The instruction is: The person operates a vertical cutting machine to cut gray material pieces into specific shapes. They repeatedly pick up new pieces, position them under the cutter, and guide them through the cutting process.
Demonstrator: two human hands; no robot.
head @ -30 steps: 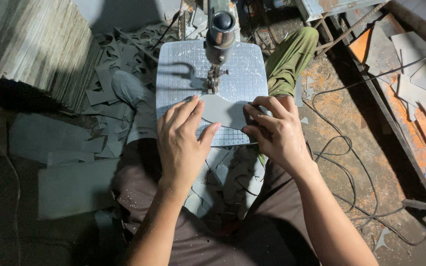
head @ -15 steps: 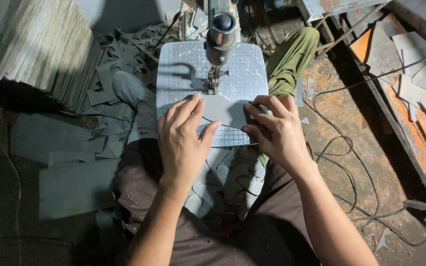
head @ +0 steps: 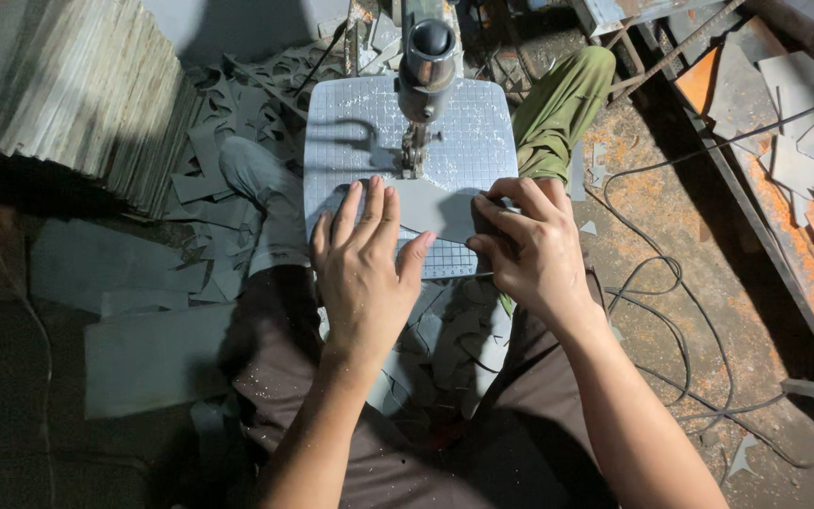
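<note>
So the person is sitting low on the floor with a small saw table [head: 482, 141] between their knees, and both hands are out on it. The left hand [head: 365, 269] lies palm down, fingers stretched out almost straight and a bit fanned, thumb sticking out to the right. It's pressing flat on a grey sheet piece [head: 435, 207] that sits on the gridded tabletop, just in front of the blade [head: 414, 155]. No grip there, just an open flat hand pinning it down.

The right hand [head: 525, 250] is more curled. Fingers bent at the knuckles, tips coming in on the right edge of the grey piece, thumb tucked toward the near edge, so it looks like it's pinching the edge lightly. Can't tell how tight that hold is.

Both forearms come up from the bottom of the view and angle in toward each other, wrists roughly level with the table's near edge. The saw head [head: 429, 57] hangs over the table straight past the fingertips.

Around that: grey offcuts [head: 237, 160] piled on the floor to the left and between the legs, a stack of flat sheets [head: 87, 90] upper left, and cables [head: 671, 302] looping across the rusty floor on the right.
</note>
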